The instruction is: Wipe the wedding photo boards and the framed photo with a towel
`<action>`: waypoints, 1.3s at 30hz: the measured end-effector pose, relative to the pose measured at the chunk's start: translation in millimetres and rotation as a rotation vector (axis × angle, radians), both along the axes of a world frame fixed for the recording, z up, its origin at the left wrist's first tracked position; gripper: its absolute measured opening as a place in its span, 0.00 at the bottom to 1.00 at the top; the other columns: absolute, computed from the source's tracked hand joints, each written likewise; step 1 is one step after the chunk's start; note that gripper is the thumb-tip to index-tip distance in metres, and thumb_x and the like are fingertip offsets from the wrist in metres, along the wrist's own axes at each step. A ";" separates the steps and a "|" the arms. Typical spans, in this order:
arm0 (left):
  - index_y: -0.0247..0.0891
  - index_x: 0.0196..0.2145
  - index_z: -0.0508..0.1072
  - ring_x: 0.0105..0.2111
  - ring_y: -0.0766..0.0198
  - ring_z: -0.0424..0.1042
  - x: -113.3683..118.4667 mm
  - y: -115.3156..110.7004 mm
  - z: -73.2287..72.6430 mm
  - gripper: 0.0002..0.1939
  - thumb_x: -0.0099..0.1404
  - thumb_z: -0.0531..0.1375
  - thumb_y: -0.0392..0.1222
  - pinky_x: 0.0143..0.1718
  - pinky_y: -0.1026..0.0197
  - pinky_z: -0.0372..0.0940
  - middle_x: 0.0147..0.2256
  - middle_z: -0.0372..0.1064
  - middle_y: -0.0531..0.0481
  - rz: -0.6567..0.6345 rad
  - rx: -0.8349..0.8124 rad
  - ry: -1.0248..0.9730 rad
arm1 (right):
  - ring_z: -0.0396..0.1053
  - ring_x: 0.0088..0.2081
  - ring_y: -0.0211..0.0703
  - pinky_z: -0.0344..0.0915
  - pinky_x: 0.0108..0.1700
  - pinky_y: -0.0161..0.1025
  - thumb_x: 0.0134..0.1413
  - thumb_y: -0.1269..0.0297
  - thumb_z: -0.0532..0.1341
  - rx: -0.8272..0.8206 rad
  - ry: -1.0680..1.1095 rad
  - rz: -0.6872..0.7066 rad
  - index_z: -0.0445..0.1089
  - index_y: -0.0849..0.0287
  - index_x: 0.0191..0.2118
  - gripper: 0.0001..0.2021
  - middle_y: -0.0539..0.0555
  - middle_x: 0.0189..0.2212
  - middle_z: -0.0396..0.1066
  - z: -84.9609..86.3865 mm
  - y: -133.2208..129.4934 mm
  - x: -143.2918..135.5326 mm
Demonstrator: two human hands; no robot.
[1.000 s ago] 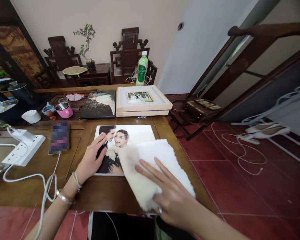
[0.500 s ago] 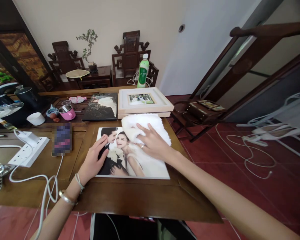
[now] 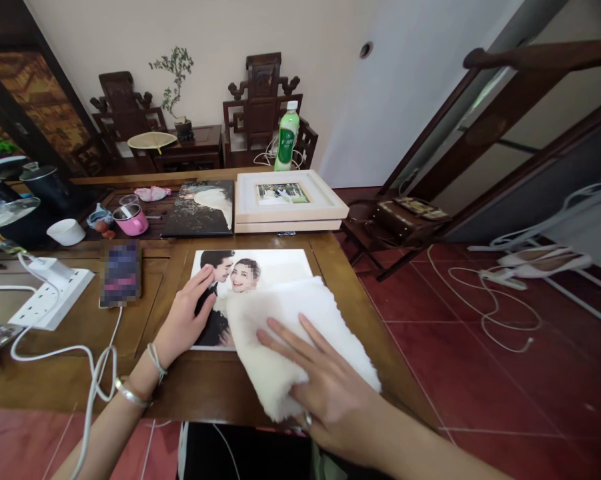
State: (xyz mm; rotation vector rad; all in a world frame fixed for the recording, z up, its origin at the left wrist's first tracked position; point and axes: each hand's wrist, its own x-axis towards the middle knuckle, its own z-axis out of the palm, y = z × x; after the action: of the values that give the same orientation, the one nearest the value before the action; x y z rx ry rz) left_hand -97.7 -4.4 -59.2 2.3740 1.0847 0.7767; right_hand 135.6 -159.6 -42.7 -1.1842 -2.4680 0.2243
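Observation:
A photo panel (image 3: 280,263) showing a couple lies flat on the wooden table in front of me. On its left edge rests my left hand (image 3: 190,310), fingers stretched out and lying flat on the picture. My right hand (image 3: 325,387) presses a fluffy white cloth (image 3: 275,313) down with spread fingers, its thumb side tucked into a fold. The cloth covers the panel's lower right part and hangs past its near edge.
Behind the panel lie a dark photo panel (image 3: 200,210) and stacked pale frames (image 3: 290,217), with a green bottle (image 3: 286,140) beyond. To the left are a pink cup (image 3: 131,220), a white cup (image 3: 67,231), a phone (image 3: 121,273), a power strip (image 3: 55,293) and loose cables.
My right hand has drawn the white cloth from the panel's upper right toward me, over its near edge. My left hand stays in place on the panel.

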 end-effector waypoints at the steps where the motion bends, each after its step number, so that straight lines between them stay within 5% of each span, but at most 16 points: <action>1: 0.33 0.60 0.66 0.65 0.55 0.56 -0.2 0.3 -0.1 0.23 0.71 0.51 0.44 0.66 0.47 0.51 0.64 0.58 0.39 -0.001 -0.003 0.001 | 0.41 0.68 0.60 0.38 0.65 0.70 0.48 0.74 0.57 -0.025 -0.012 -0.012 0.75 0.59 0.33 0.10 0.62 0.65 0.55 1.3 10.8 2.5; 9: 0.34 0.60 0.65 0.65 0.55 0.56 -0.7 -0.9 1.1 0.22 0.71 0.51 0.43 0.66 0.47 0.51 0.64 0.58 0.40 -0.008 -0.007 -0.017 | 0.47 0.67 0.58 0.36 0.62 0.74 0.54 0.76 0.53 -0.041 -0.084 -0.151 0.73 0.63 0.45 0.16 0.67 0.61 0.61 11.8 124.5 22.8; 13: 0.34 0.61 0.65 0.65 0.55 0.56 -0.4 -2.1 -0.8 0.23 0.71 0.52 0.43 0.66 0.48 0.51 0.63 0.58 0.39 0.008 0.001 -0.027 | 0.49 0.67 0.60 0.38 0.61 0.76 0.59 0.74 0.52 -0.023 -0.084 -0.222 0.72 0.63 0.49 0.16 0.66 0.58 0.66 13.0 144.3 20.4; 19: 0.38 0.61 0.64 0.65 0.55 0.55 -0.5 -1.4 -4.3 0.23 0.71 0.51 0.42 0.66 0.47 0.50 0.64 0.57 0.41 0.000 0.005 -0.035 | 0.41 0.68 0.65 0.34 0.64 0.72 0.49 0.72 0.60 -0.073 -0.064 -0.143 0.77 0.60 0.36 0.09 0.66 0.66 0.53 2.6 76.7 -5.0; 24: 0.37 0.62 0.63 0.65 0.55 0.54 -0.6 -0.9 -6.8 0.23 0.71 0.51 0.42 0.66 0.47 0.50 0.65 0.56 0.40 0.005 0.006 -0.037 | 0.42 0.68 0.65 0.36 0.65 0.68 0.46 0.72 0.60 0.132 0.060 0.006 0.73 0.59 0.23 0.06 0.66 0.64 0.56 -9.4 2.1 -22.1; 27: 0.35 0.62 0.62 0.66 0.55 0.54 -0.9 -1.0 -7.7 0.23 0.71 0.51 0.42 0.67 0.47 0.49 0.65 0.55 0.39 0.009 -0.002 -0.013 | 0.44 0.67 0.64 0.38 0.66 0.65 0.47 0.69 0.60 0.188 0.079 0.061 0.73 0.58 0.23 0.07 0.67 0.62 0.61 -12.8 -4.7 -18.5; 34: 0.40 0.65 0.58 0.68 0.52 0.47 -3.4 -1.4 -9.8 0.25 0.72 0.50 0.44 0.66 0.41 0.46 0.67 0.51 0.42 0.041 -0.023 0.032 | 0.42 0.68 0.64 0.42 0.64 0.70 0.51 0.72 0.58 -0.093 -0.105 -0.105 0.75 0.62 0.43 0.14 0.66 0.66 0.53 8.8 77.7 2.2; 39: 0.40 0.65 0.58 0.68 0.55 0.47 -4.9 -0.2 -9.5 0.24 0.73 0.48 0.43 0.67 0.42 0.45 0.66 0.53 0.44 0.037 -0.046 0.020 | 0.39 0.68 0.66 0.42 0.63 0.71 0.51 0.74 0.60 -0.135 -0.219 -0.181 0.73 0.61 0.48 0.17 0.63 0.68 0.48 25.9 135.9 -4.2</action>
State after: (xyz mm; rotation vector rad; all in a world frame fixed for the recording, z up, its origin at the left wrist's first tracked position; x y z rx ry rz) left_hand -102.6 -4.6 -68.7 2.3344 1.1447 0.7348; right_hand 131.4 -23.7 -16.8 -1.5555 -2.5414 0.2232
